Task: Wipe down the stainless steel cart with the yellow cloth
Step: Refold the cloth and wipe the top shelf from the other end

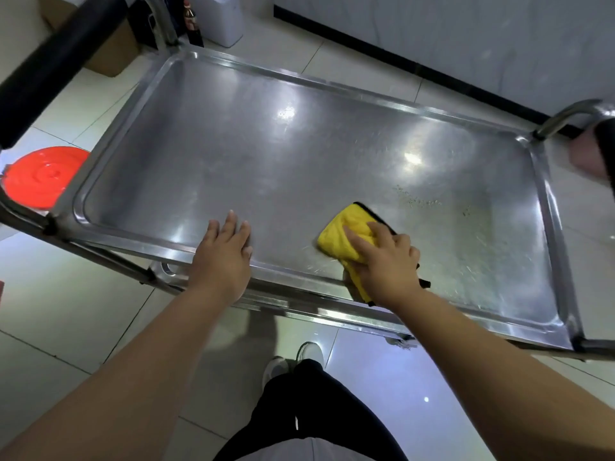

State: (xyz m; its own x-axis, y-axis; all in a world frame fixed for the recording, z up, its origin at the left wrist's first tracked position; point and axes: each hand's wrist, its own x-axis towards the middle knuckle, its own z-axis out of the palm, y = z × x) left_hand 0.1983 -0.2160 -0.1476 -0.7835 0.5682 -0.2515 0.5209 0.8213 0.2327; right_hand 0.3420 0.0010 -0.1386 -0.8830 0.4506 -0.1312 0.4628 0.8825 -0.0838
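Right hand (382, 261) gripping bunched yellow cloth (342, 239), pressing it on cart (233, 154) tray nr near edge, left hand (223, 251) lying flat, fingers straight, on near rim

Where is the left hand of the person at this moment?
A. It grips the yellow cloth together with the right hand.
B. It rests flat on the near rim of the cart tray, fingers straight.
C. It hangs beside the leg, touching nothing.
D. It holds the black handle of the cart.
B: the left hand lies flat with straight fingers on the near rim of the cart tray, while the right hand alone presses the yellow cloth.
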